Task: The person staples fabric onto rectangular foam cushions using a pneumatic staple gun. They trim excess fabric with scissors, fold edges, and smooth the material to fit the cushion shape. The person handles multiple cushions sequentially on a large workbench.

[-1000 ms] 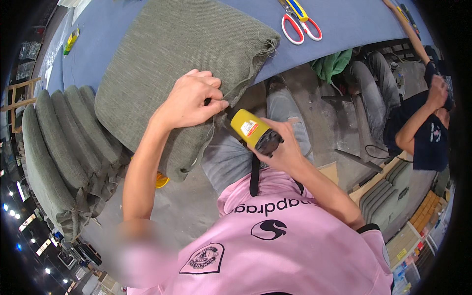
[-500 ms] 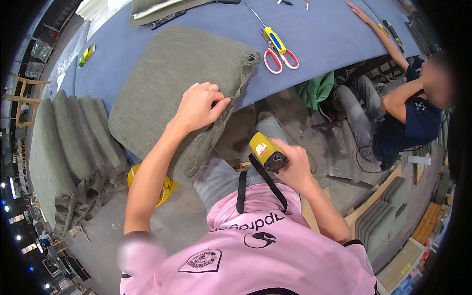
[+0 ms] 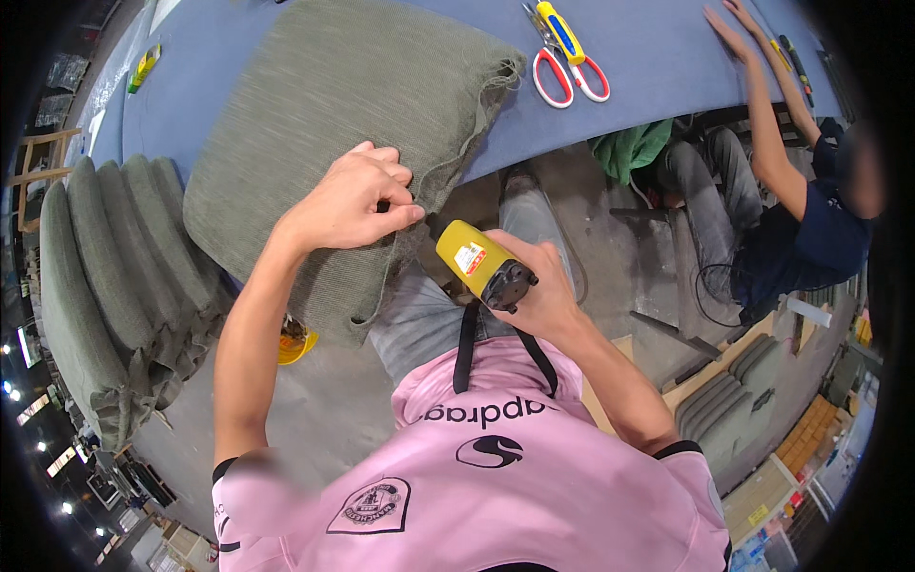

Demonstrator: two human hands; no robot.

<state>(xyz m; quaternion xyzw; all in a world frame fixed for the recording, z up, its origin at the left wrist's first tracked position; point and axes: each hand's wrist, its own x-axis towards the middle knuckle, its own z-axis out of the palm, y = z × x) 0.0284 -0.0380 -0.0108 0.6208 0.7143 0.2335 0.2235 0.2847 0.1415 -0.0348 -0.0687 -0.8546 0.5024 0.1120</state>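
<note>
A grey-green fabric-covered cushion (image 3: 324, 105) lies at the table's near edge, its loose frayed border running down the right side and overhanging. My left hand (image 3: 355, 202) rests on its near part, thumb and fingers closed on the fabric at that border. In my right hand (image 3: 541, 291) is a yellow staple gun (image 3: 467, 255) with a black end cap. Its dark nose reaches the cushion's border beside my left thumb; whether it touches cannot be made out. Red-and-white-handled scissors (image 3: 570, 78) and a yellow-and-blue screwdriver (image 3: 562, 33) lie to the cushion's right.
Several similar grey-green cushions (image 3: 114, 286) stand in a row at left. A yellow-green box (image 3: 144, 69) lies on the blue table (image 3: 658, 57). Something yellow (image 3: 297, 343) is below the cushion. At right, a seated co-worker (image 3: 782, 219) reaches onto the table, near a green cloth (image 3: 631, 151).
The staple gun has moved left and up to the cushion's border with my right hand. My left hand stays on the fabric. The co-worker's second hand has come onto the table.
</note>
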